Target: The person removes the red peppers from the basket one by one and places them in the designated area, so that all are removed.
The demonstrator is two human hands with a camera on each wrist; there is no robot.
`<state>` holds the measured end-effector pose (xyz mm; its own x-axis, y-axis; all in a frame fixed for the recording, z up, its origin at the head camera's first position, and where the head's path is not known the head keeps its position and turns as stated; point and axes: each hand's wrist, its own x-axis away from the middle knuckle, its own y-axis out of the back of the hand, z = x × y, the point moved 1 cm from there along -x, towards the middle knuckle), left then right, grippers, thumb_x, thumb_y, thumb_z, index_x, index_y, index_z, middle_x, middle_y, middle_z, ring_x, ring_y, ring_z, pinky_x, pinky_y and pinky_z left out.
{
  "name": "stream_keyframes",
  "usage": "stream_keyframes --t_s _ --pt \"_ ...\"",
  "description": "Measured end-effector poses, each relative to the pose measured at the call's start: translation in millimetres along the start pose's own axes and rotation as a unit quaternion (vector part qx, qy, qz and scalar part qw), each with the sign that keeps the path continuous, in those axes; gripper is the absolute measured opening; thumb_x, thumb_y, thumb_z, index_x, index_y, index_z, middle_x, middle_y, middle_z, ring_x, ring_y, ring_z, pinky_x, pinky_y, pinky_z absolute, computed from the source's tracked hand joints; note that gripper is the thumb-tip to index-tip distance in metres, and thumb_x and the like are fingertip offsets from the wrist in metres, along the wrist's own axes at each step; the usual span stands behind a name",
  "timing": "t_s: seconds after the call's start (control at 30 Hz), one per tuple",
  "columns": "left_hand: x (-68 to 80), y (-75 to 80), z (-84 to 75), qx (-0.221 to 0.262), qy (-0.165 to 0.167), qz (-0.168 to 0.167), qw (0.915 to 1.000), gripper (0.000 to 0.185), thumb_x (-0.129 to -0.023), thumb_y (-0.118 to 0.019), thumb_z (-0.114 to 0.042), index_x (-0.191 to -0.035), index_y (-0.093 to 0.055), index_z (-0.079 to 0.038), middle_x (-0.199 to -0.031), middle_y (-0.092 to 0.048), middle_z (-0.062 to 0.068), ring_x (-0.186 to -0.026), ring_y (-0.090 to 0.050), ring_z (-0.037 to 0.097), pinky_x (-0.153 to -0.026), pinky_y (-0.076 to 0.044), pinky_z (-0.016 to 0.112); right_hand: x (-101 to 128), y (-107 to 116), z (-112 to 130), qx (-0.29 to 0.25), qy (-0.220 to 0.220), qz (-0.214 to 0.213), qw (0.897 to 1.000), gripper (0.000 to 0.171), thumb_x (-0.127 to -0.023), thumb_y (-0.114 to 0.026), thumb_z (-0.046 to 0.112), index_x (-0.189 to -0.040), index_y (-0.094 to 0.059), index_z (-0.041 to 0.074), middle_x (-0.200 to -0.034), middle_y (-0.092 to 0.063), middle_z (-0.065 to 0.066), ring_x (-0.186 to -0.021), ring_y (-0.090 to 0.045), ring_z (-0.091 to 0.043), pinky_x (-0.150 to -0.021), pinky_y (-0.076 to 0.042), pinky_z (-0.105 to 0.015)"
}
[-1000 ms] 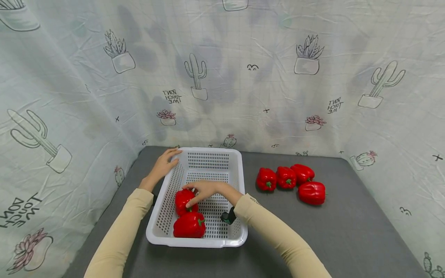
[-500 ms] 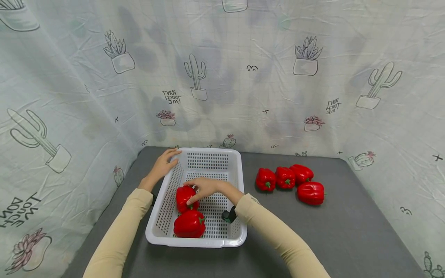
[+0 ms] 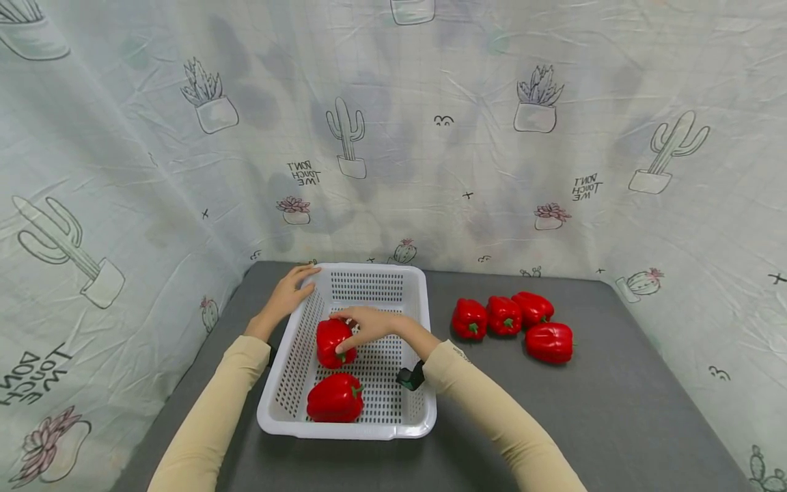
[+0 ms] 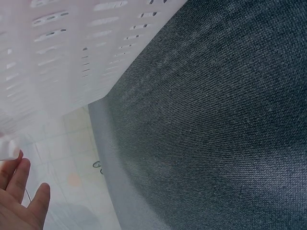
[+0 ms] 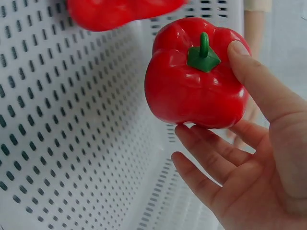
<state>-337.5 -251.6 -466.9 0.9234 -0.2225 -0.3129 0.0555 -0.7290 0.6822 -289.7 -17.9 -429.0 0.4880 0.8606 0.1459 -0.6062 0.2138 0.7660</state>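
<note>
A red bell pepper with a green stem is held in my right hand inside the white perforated plastic basket. In the right wrist view, the thumb lies on the top of this bell pepper near the stem, and fingertips touch its underside. A second red bell pepper lies on its side in the basket's near left corner. My left hand rests against the basket's far left rim. Its fingers look extended in the left wrist view, where the hand shows only partly.
Several more red bell peppers lie in a group on the dark grey table, right of the basket. A pale curtain printed with cacti surrounds the table at the back and sides.
My right hand has moved the held bell pepper away from me and slightly right, opening a gap to the other bell pepper in the basket. The left hand stays at the rim.
</note>
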Motion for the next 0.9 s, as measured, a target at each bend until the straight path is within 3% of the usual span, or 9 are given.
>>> stream_keyframes --t_s 0.33,0.6,0.9 --pt "1.2 2.3 -4.2 0.000 0.007 0.008 0.9999 0.044 -0.094 -0.052 -0.013 -0.137 -0.045 -0.006 -0.144 -0.035 0.019 -0.129 -0.034 0.043 -0.100 -0.027 0.063 16.1 21.8 2.8 -0.007 -0.005 -0.033 0.999 0.071 -0.084 -0.068 0.033 -0.143 -0.036 0.010 -0.137 -0.048 -0.004 -0.118 -0.049 -0.017 -0.094 -0.045 -0.026" --pt "3.4 1.9 -6.4 0.010 0.011 0.004 0.9999 0.044 -0.094 -0.052 -0.012 -0.137 -0.045 -0.005 -0.144 -0.035 0.019 -0.129 -0.033 0.043 -0.101 -0.027 0.062 27.7 28.7 -1.8 -0.005 0.011 -0.054 0.998 0.073 -0.083 -0.069 0.032 -0.143 -0.036 0.009 -0.137 -0.048 -0.004 -0.119 -0.048 -0.016 -0.097 -0.043 -0.027" --pt "3.5 2.2 -5.0 0.013 0.000 0.002 0.9999 0.044 -0.094 -0.052 -0.013 -0.137 -0.045 -0.005 -0.143 -0.036 0.019 -0.129 -0.033 0.043 -0.101 -0.025 0.062 44.0 35.6 -1.6 -0.014 -0.001 -0.071 0.997 0.074 -0.082 -0.069 0.033 -0.143 -0.035 0.007 -0.136 -0.047 -0.005 -0.117 -0.050 -0.020 -0.095 -0.045 -0.030"
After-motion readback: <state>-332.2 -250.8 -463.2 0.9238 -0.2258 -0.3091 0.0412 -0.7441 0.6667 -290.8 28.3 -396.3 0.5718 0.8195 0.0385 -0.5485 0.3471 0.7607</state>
